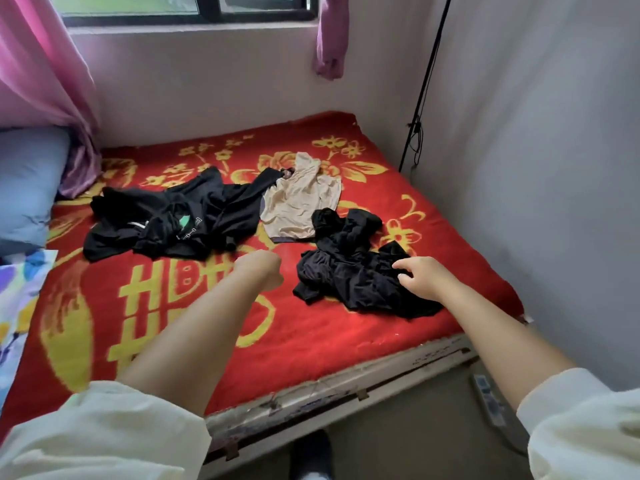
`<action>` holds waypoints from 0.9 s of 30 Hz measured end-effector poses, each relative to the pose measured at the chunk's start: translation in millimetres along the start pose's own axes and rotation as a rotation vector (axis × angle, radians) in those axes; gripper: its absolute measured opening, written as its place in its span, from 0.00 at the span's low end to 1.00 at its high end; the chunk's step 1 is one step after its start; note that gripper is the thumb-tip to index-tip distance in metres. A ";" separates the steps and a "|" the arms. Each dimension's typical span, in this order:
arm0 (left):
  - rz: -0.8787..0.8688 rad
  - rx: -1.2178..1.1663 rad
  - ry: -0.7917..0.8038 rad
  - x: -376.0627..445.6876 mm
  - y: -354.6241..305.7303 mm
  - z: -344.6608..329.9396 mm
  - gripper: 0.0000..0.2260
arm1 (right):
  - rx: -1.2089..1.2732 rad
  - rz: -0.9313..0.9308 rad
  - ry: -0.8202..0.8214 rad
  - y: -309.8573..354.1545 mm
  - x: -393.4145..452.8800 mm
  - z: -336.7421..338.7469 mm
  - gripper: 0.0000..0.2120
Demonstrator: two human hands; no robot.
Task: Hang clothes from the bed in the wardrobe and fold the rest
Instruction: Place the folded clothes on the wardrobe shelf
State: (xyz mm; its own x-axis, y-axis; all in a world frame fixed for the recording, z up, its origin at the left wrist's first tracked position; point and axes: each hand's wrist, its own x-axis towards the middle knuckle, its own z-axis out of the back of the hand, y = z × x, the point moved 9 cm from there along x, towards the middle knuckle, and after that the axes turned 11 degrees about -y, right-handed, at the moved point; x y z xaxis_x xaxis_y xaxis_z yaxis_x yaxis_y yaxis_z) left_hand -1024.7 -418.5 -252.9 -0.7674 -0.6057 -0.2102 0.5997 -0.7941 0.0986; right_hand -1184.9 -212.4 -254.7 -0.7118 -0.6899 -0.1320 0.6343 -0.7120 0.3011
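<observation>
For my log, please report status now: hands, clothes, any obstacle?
Right hand touching the crumpled black garment, grip unclear. Left hand curled, holding nothing. Black pile and beige top untouched on the bed. No obstacle.
</observation>
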 end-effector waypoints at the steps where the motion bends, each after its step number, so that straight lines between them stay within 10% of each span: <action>1: -0.017 -0.006 0.017 20.1 -1.3 -9.0 0.12 | 0.000 -0.015 0.020 -6.7 15.7 -10.0 0.19; 18: 0.115 -0.410 0.361 228.9 -46.5 -249.4 0.20 | 0.087 -0.278 0.352 -103.5 209.1 -231.6 0.21; 27: -0.009 -0.495 -0.041 289.5 -71.8 -288.4 0.34 | -0.045 -0.564 0.295 -167.7 252.2 -299.9 0.40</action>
State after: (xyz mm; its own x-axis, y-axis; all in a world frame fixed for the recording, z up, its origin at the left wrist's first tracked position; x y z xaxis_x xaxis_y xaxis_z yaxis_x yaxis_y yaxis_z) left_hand -1224.6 -522.3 -601.3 -0.7752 -0.6085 -0.1696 0.6212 -0.6857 -0.3792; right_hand -1380.3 -306.1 -621.7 -0.8311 -0.2096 -0.5152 0.2030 -0.9767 0.0699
